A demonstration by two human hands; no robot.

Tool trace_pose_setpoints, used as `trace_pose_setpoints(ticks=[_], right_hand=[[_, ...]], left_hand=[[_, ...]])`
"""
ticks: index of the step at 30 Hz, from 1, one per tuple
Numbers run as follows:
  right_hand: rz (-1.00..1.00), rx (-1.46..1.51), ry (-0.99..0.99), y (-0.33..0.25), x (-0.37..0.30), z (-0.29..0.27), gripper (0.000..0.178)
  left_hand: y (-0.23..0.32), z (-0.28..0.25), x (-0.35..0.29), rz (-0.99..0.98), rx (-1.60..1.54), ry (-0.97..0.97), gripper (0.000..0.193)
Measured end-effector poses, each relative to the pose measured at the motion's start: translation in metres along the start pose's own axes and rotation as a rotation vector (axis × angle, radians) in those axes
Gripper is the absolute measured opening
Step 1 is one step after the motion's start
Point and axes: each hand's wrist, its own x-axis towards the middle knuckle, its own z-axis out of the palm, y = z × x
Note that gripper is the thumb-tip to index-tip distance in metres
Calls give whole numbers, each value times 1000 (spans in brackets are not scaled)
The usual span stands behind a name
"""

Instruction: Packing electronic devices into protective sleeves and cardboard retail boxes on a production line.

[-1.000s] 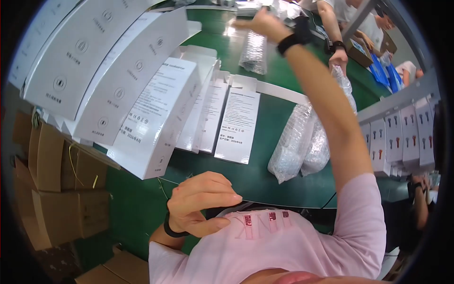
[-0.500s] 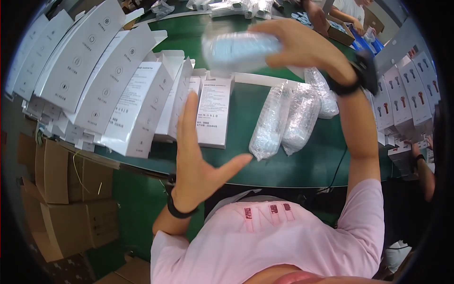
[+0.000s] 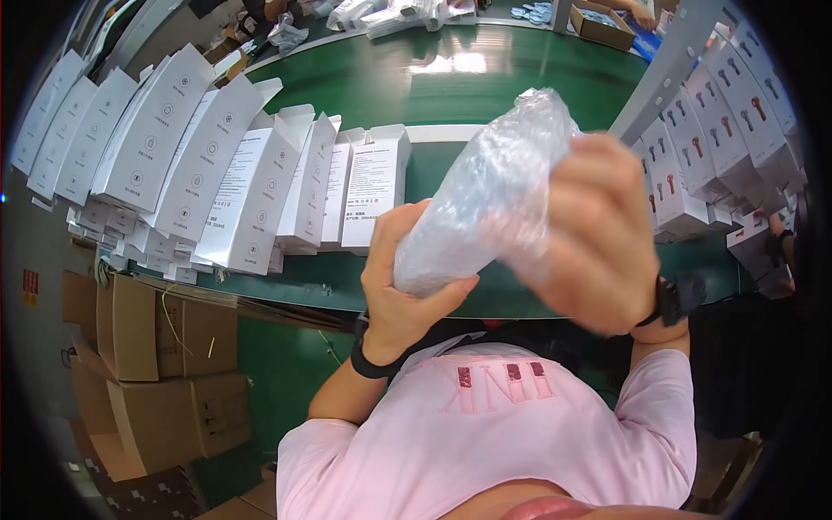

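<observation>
A clear bubble-wrapped package [image 3: 472, 195] with something pale blue inside is held up at a slant in front of me, over the near part of the green table. My left hand [image 3: 400, 282] is wrapped round its lower left end, thumb across the near side. My right hand [image 3: 598, 234] is at the package's right side with fingers bent, too smeared by motion to show its grip. Behind the package, toward the left, stand white printed cartons [image 3: 375, 186], some with raised top flaps. Whatever lies on the table directly behind the package and my right hand is hidden.
A long row of white cartons [image 3: 156, 130] lines the table's left side. On the right, beyond a grey post [image 3: 667, 78], stand more white boxes [image 3: 676, 173] with pictures. Brown cardboard cartons [image 3: 165, 399] stand lower left. Clear-wrapped items [image 3: 390, 16] lie at the far edge.
The bubble-wrapped package has come nearer, and my left hand has closed on it. My right hand has moved down and toward me. The wrapped packages on the table are now hidden; the view has shifted.
</observation>
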Motion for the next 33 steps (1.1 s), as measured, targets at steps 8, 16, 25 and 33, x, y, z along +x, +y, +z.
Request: trace_pose_setpoints(ticks=[8,16,25,33], right_hand=[[106,-141,110,-33,2,38,25],[126,-160,132,-30,10,47,38],[1198,-321,-268,26,-35,2,43],[1408,28,-664,79,-154,84,64]], left_hand=[[-15,4,-7,15,100,-70,65],[-5,-1,-10,-120,-101,-66,59],[9,-7,4,-328,-590,13,55],[-12,21,37,-274,-304,-1,44]])
